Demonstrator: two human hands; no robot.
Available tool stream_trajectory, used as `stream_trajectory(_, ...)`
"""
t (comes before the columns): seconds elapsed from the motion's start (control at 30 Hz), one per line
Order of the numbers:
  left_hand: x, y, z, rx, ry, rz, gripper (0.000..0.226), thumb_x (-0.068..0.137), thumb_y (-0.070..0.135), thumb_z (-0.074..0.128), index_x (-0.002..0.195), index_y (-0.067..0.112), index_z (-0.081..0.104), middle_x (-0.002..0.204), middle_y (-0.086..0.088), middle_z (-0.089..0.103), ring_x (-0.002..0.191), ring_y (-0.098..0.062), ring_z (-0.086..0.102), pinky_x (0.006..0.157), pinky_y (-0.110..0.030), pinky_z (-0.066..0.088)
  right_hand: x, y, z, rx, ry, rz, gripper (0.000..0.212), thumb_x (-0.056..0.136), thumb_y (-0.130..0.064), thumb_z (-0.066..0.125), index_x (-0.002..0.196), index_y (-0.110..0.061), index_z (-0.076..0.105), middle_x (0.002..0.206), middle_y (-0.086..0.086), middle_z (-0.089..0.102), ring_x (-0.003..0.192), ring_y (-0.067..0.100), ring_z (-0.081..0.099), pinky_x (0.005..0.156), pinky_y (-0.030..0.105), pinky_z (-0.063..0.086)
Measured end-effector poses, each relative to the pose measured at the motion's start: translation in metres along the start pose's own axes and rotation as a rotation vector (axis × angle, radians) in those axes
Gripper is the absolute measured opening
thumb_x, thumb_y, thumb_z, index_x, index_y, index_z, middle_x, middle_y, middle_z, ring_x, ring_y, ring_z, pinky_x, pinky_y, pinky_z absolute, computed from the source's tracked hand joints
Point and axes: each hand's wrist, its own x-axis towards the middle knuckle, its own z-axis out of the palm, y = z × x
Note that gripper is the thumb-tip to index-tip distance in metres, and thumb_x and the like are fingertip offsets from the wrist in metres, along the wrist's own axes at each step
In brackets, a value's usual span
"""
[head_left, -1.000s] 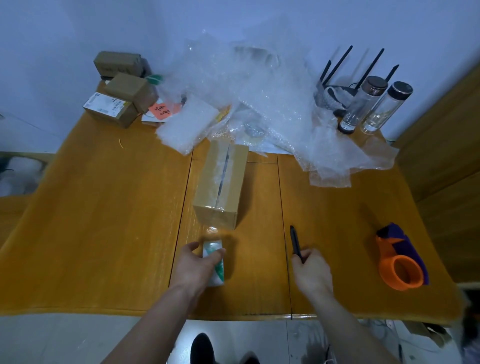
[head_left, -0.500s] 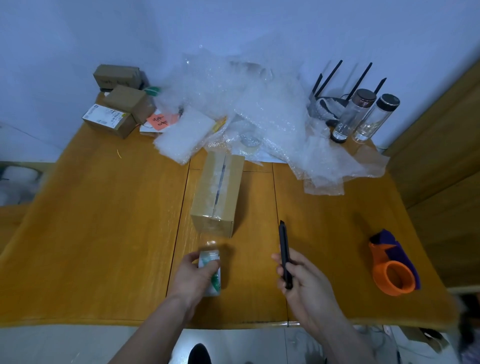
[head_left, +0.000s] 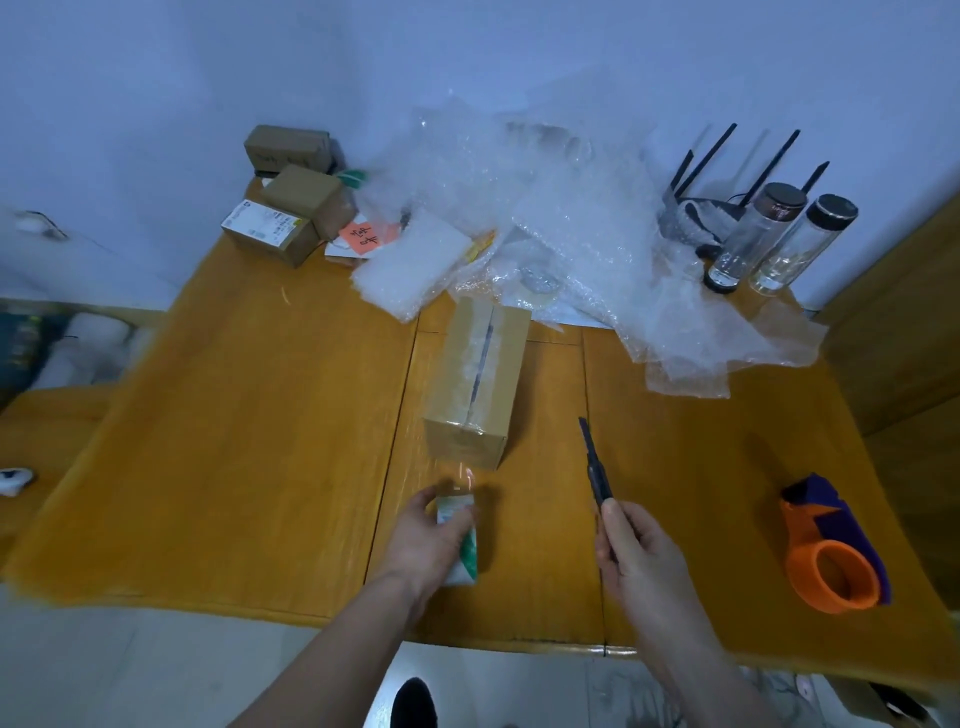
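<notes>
A taped brown cardboard box (head_left: 475, 382) lies lengthwise at the middle of the orange wooden table (head_left: 249, 426). Just in front of it my left hand (head_left: 423, 540) grips a small white and green packet (head_left: 460, 540) that rests on the table. To the right, my right hand (head_left: 641, 564) holds a slim black utility knife (head_left: 593, 465), lifted off the table with its tip pointing away from me, a little right of the box's near end.
Crumpled bubble wrap (head_left: 545, 223) covers the back of the table. Three small cardboard boxes (head_left: 291, 208) sit at the back left, two glass bottles (head_left: 779, 239) and a black router at the back right. An orange tape dispenser (head_left: 831, 551) lies at the right edge.
My right hand picked the black knife up off the table and raised it, tip pointing forward. My left hand stayed on the white and green packet.
</notes>
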Motion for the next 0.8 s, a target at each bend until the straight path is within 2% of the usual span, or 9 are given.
stream_trajectory(0.07, 0.0, 0.001, -0.002, -0.014, 0.015, 0.009, 0.051, 0.098, 0.038, 0.062, 0.146, 0.028, 0.049, 0.115, -0.001, 0.067, 0.098, -0.022, 0.071, 0.073, -0.032, 0.06, -0.002, -0.012, 0.002, -0.184, -0.052, -0.1, 0.027, 0.101, -0.047, 0.047, 0.105, -0.031, 0.068, 0.077, 0.0, 0.06, 0.07, 0.016, 0.055, 0.068, 0.035, 0.047)
stream_trajectory(0.17, 0.004, 0.001, -0.005, -0.017, 0.038, 0.023, 0.041, 0.101, 0.04, 0.057, 0.141, 0.029, 0.056, 0.114, -0.003, 0.07, 0.099, -0.023, 0.072, 0.079, -0.036, 0.063, 0.0, -0.028, 0.007, -0.367, -0.11, -0.198, 0.022, 0.102, -0.041, 0.046, 0.105, -0.031, 0.066, 0.08, 0.0, 0.062, 0.073, 0.014, 0.058, 0.069, 0.032, 0.047)
stream_trajectory(0.3, 0.006, 0.0, -0.004, -0.027, 0.036, 0.02, 0.04, 0.101, 0.039, 0.057, 0.141, 0.03, 0.056, 0.122, -0.005, 0.07, 0.1, -0.024, 0.072, 0.085, -0.04, 0.064, 0.0, -0.04, 0.013, -0.48, -0.154, -0.249, 0.028, 0.102, -0.043, 0.046, 0.096, -0.026, 0.067, 0.073, 0.005, 0.056, 0.066, 0.012, 0.052, 0.062, 0.028, 0.04)
stream_trajectory(0.4, 0.008, 0.0, -0.004, -0.025, 0.041, 0.015, 0.04, 0.101, 0.039, 0.058, 0.139, 0.03, 0.057, 0.122, -0.005, 0.071, 0.099, -0.023, 0.073, 0.08, -0.037, 0.064, 0.002, -0.038, 0.016, -0.508, -0.165, -0.245, 0.026, 0.104, -0.039, 0.045, 0.1, -0.027, 0.067, 0.069, -0.003, 0.051, 0.06, 0.009, 0.047, 0.058, 0.025, 0.038)
stream_trajectory(0.5, 0.009, 0.0, -0.004, -0.033, 0.019, 0.01, 0.036, 0.101, 0.036, 0.059, 0.137, 0.032, 0.057, 0.12, -0.006, 0.071, 0.098, -0.023, 0.073, 0.078, -0.035, 0.064, 0.004, -0.032, 0.018, -0.531, -0.172, -0.236, 0.025, 0.105, -0.037, 0.043, 0.109, -0.027, 0.066, 0.07, -0.003, 0.05, 0.061, 0.009, 0.046, 0.056, 0.023, 0.038)
stream_trajectory(0.6, 0.01, 0.002, -0.004, -0.039, -0.001, -0.018, 0.03, 0.101, 0.031, 0.059, 0.131, 0.033, 0.059, 0.116, -0.007, 0.071, 0.097, -0.026, 0.074, 0.084, -0.043, 0.065, 0.007, -0.033, 0.021, -0.602, -0.202, -0.256, 0.025, 0.105, -0.039, 0.041, 0.11, -0.029, 0.063, 0.07, -0.004, 0.052, 0.058, 0.007, 0.047, 0.053, 0.02, 0.036)
stream_trajectory(0.67, 0.012, 0.003, -0.005, -0.039, -0.016, -0.036, 0.023, 0.099, 0.03, 0.062, 0.123, 0.029, 0.062, 0.111, -0.009, 0.072, 0.097, -0.031, 0.075, 0.087, -0.05, 0.065, 0.013, -0.039, 0.023, -0.739, -0.226, -0.344, 0.025, 0.105, -0.041, 0.039, 0.109, -0.03, 0.061, 0.07, -0.006, 0.055, 0.057, 0.006, 0.049, 0.052, 0.02, 0.037)
stream_trajectory(0.73, 0.014, 0.004, -0.006, -0.047, -0.023, -0.049, 0.017, 0.096, 0.029, 0.065, 0.113, 0.029, 0.065, 0.109, -0.012, 0.074, 0.097, -0.035, 0.075, 0.088, -0.053, 0.064, 0.023, -0.047, 0.025, -0.96, -0.227, -0.507, 0.026, 0.105, -0.041, 0.039, 0.108, -0.028, 0.061, 0.074, -0.008, 0.057, 0.06, 0.007, 0.053, 0.053, 0.021, 0.039)
stream_trajectory(0.8, 0.016, 0.007, -0.008, -0.053, -0.017, -0.056, 0.015, 0.094, 0.029, 0.066, 0.109, 0.028, 0.066, 0.109, -0.012, 0.074, 0.093, -0.032, 0.075, 0.081, -0.047, 0.066, 0.033, -0.059, 0.031, -1.183, -0.207, -0.71, 0.031, 0.104, -0.043, 0.038, 0.108, -0.025, 0.063, 0.083, -0.01, 0.059, 0.068, 0.008, 0.055, 0.059, 0.022, 0.044)
